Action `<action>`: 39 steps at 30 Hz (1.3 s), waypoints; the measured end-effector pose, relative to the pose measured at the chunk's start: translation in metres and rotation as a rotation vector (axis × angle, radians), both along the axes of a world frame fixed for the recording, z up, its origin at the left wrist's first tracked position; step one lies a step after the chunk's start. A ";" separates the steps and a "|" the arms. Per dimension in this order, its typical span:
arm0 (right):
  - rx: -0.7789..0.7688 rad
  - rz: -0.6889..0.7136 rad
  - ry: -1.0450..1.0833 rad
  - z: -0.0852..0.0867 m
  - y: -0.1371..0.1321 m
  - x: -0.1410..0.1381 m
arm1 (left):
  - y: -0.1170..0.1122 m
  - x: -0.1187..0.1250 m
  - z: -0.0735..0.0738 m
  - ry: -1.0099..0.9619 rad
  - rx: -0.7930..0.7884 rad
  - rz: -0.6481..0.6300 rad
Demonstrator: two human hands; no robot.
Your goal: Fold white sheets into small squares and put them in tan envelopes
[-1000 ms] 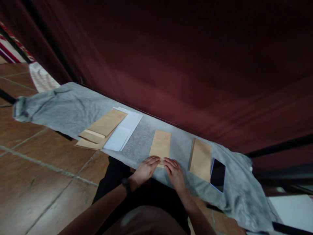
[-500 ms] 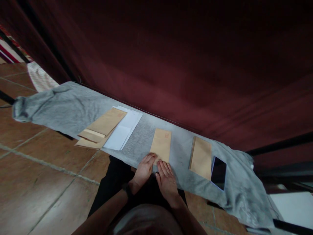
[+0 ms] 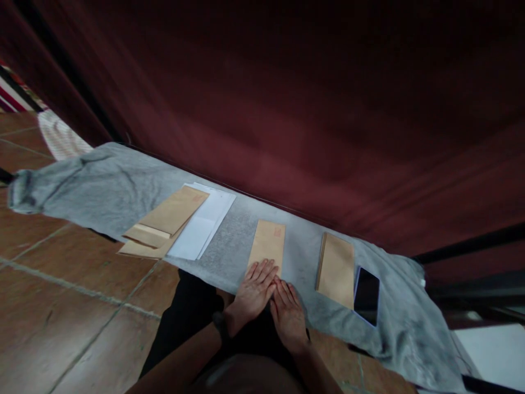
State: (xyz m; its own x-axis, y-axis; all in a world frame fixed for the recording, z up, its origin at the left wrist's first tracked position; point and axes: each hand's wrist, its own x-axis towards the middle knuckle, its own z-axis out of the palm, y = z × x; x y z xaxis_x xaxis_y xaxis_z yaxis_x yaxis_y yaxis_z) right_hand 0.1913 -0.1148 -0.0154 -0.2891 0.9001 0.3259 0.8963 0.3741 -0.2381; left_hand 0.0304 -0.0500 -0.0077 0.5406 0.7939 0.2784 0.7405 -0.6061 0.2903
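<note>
A brown paper envelope [image 3: 267,241] with a small red print at its upper right lies flat in front of me on the grey cloth. My left hand [image 3: 255,285] rests flat across its near end, fingers stretched out. Beside it, my right hand [image 3: 287,312] has its fingers extended, with the tips at the envelope's near right corner and touching the left hand's fingers. Both hands cover the envelope's near edge. To the right sits a neat stack of brown envelopes [image 3: 336,269]. On the left, more brown envelopes [image 3: 170,212] overlap some white paper sheets [image 3: 202,225].
A phone [image 3: 367,295] with a dark screen lies against the right stack. The grey cloth [image 3: 123,175] covers a narrow bench-like surface, with a dark red curtain [image 3: 287,126] along its far side. Tiled floor [image 3: 82,317] shows at the left.
My left hand has spread flatter across the envelope's near end, moving slightly right. My right hand has slid a little toward me and right. The view has shifted slightly.
</note>
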 end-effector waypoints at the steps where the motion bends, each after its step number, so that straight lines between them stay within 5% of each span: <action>1: -0.003 -0.007 -0.002 -0.002 0.000 0.000 | 0.003 0.001 0.000 0.007 0.001 -0.008; 7: -0.025 -0.023 -0.021 -0.005 0.001 -0.001 | 0.038 -0.002 -0.003 0.032 -0.036 -0.050; 23: 0.027 0.000 0.008 0.001 0.003 0.000 | 0.149 0.044 -0.005 0.052 -0.097 0.054; 29: 0.020 0.004 0.011 0.004 0.003 0.000 | 0.139 0.036 -0.006 0.064 -0.120 0.008; 39: -0.015 -0.015 -0.028 0.006 0.001 -0.002 | 0.070 -0.003 -0.005 0.078 -0.197 -0.122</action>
